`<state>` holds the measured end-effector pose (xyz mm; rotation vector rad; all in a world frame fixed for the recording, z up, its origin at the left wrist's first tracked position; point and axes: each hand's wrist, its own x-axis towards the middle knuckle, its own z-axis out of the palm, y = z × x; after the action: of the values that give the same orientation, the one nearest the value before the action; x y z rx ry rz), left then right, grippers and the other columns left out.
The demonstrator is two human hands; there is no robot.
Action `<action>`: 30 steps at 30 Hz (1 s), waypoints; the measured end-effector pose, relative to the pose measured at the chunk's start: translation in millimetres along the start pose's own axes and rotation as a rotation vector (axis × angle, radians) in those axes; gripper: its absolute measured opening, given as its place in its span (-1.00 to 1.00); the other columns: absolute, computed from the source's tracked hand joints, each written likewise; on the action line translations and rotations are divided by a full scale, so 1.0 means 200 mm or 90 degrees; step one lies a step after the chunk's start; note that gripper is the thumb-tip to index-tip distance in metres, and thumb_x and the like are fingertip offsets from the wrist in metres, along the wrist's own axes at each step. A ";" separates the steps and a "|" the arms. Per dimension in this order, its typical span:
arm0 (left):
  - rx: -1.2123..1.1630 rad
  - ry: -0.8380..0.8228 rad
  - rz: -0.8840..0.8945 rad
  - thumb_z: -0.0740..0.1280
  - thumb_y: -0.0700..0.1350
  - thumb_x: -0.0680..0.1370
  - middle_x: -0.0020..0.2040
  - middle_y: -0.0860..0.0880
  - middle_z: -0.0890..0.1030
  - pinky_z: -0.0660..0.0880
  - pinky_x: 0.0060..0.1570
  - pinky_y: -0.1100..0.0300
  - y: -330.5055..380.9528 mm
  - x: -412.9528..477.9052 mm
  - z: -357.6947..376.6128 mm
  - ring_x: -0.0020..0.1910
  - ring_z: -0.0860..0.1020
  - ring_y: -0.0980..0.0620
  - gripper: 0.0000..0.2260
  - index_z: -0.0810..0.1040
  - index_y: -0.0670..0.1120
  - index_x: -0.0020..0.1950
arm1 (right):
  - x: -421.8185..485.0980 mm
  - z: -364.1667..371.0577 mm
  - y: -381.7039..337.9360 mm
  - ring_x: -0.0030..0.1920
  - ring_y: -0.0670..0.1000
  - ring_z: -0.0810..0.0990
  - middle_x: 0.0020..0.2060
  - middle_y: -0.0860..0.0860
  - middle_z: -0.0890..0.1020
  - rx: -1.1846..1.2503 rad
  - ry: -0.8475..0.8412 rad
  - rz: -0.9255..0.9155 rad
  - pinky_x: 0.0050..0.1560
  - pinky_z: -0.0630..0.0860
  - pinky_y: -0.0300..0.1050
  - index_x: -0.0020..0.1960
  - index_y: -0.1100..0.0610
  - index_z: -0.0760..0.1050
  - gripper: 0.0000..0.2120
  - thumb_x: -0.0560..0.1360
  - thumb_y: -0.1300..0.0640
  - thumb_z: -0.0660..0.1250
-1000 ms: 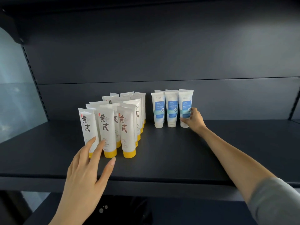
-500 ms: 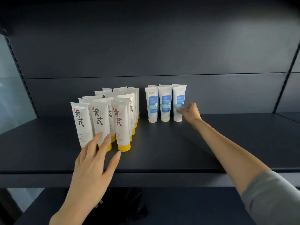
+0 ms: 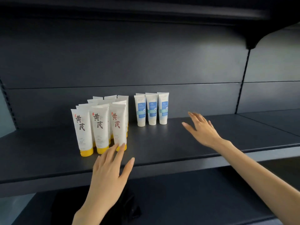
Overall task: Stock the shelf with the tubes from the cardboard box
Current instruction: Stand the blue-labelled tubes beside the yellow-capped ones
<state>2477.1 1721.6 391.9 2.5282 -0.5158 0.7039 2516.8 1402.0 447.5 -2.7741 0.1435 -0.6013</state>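
Several white tubes with yellow caps (image 3: 99, 127) stand in rows on the dark shelf (image 3: 162, 143), left of centre. Behind and to their right, white tubes with blue labels (image 3: 151, 108) stand upright in a short row. My left hand (image 3: 112, 168) reaches over the shelf's front edge with straight fingers, its fingertips at the cap of the front right yellow-capped tube. My right hand (image 3: 201, 129) hovers open above the shelf, to the right of the blue-labelled tubes and apart from them. No cardboard box is in view.
The shelf's back panel (image 3: 146, 62) rises behind the tubes and an upper shelf (image 3: 146, 10) overhangs them. A lower shelf (image 3: 178, 200) lies beneath, with a dark object (image 3: 129, 207) on it. An upright post (image 3: 243, 78) divides off a neighbouring bay at the right.
My right hand has let go of the rightmost blue-labelled tube and pulled back to the right, open. My left hand has slid right along the front of the yellow-capped tubes. The view has shifted right.
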 end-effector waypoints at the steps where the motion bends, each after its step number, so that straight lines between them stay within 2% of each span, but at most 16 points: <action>1: -0.007 -0.014 0.001 -0.38 0.48 0.36 0.48 0.05 0.26 0.13 0.42 0.03 0.01 0.00 0.01 0.46 0.20 0.03 -0.10 0.19 0.04 0.51 | -0.08 -0.02 0.01 0.54 0.03 -0.02 0.54 -0.02 0.08 -0.013 -0.002 0.009 0.49 -0.05 0.18 0.55 0.04 -0.03 -0.35 0.57 -0.24 -0.01; 6: -0.031 -0.028 0.027 -0.41 0.47 0.36 0.47 0.01 0.29 0.16 0.42 -0.09 0.11 0.01 0.08 0.45 0.24 -0.03 -0.08 0.23 0.02 0.49 | -0.43 -0.09 0.06 0.54 -0.07 -0.14 0.55 -0.10 -0.02 -0.059 -0.011 0.058 0.51 -0.12 0.10 0.56 -0.03 -0.14 -0.32 0.54 -0.28 -0.05; 10: -0.011 -0.058 0.045 -0.38 0.47 0.34 0.50 0.02 0.24 0.10 0.44 -0.09 0.20 -0.01 0.10 0.48 0.20 -0.02 -0.10 0.17 0.03 0.51 | -0.68 -0.16 0.15 0.53 -0.09 -0.19 0.54 -0.13 -0.09 -0.098 -0.011 0.103 0.52 -0.17 0.08 0.55 -0.07 -0.19 -0.31 0.51 -0.30 -0.11; 12: -0.003 -0.072 0.049 -0.31 0.40 0.36 0.52 0.02 0.20 0.08 0.45 -0.09 0.24 -0.03 0.10 0.49 0.16 -0.01 -0.17 0.13 0.04 0.52 | -0.79 -0.19 0.21 0.53 -0.09 -0.20 0.54 -0.13 -0.10 -0.123 -0.005 0.122 0.52 -0.16 0.09 0.54 -0.08 -0.20 -0.30 0.48 -0.34 -0.17; 15: 0.014 -0.093 0.048 -0.33 0.38 0.33 0.54 0.04 0.12 0.01 0.46 -0.07 0.31 -0.05 0.10 0.51 0.08 0.01 -0.16 0.05 0.06 0.54 | -0.94 -0.22 0.33 0.54 -0.06 -0.18 0.55 -0.12 -0.09 -0.154 0.018 0.152 0.51 -0.15 0.10 0.54 -0.10 -0.21 -0.22 0.42 -0.45 -0.34; 17: 0.020 -0.098 0.048 -0.34 0.38 0.32 0.54 0.04 0.10 -0.02 0.46 -0.08 0.37 -0.06 0.10 0.52 0.05 0.01 -0.15 0.02 0.06 0.54 | -1.03 -0.25 0.43 0.54 -0.05 -0.18 0.55 -0.11 -0.09 -0.153 0.023 0.184 0.50 -0.17 0.10 0.54 -0.10 -0.20 -0.19 0.38 -0.45 -0.39; 19: 0.027 -0.097 0.052 -0.34 0.38 0.32 0.54 0.03 0.10 -0.01 0.46 -0.10 0.45 -0.07 0.11 0.52 0.06 0.00 -0.15 0.03 0.05 0.54 | -1.11 -0.29 0.55 0.54 -0.06 -0.19 0.55 -0.11 -0.11 -0.154 0.025 0.212 0.50 -0.17 0.12 0.54 -0.09 -0.20 -0.22 0.41 -0.44 -0.37; 23: 0.011 -0.081 0.075 -0.25 0.37 0.39 0.52 -0.01 0.18 0.05 0.44 -0.14 0.67 -0.12 0.19 0.50 0.13 -0.04 -0.19 0.14 -0.01 0.53 | -1.29 -0.38 0.80 0.54 -0.04 -0.19 0.55 -0.10 -0.12 -0.145 0.010 0.268 0.50 -0.17 0.14 0.55 -0.08 -0.19 -0.28 0.46 -0.35 -0.19; 26: -0.034 -0.065 0.101 -0.17 0.33 0.45 0.49 -0.04 0.27 0.10 0.42 -0.15 0.91 -0.20 0.28 0.47 0.22 -0.07 -0.26 0.24 -0.05 0.49 | -1.45 -0.45 1.00 0.54 -0.04 -0.19 0.55 -0.11 -0.11 -0.126 -0.006 0.309 0.49 -0.18 0.12 0.55 -0.10 -0.18 -0.28 0.46 -0.33 -0.16; 30: -0.063 -0.089 0.118 -0.14 0.32 0.47 0.49 -0.01 0.27 0.09 0.43 -0.13 1.19 -0.32 0.42 0.47 0.22 -0.03 -0.29 0.24 -0.04 0.49 | -1.65 -0.52 1.26 0.54 -0.02 -0.16 0.55 -0.09 -0.13 -0.141 -0.045 0.341 0.49 -0.15 0.13 0.54 -0.09 -0.23 -0.28 0.45 -0.31 -0.17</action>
<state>2347.6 1496.8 371.4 2.4696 -0.8213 0.5536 2165.4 1186.8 330.9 -2.7719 0.9498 -0.3610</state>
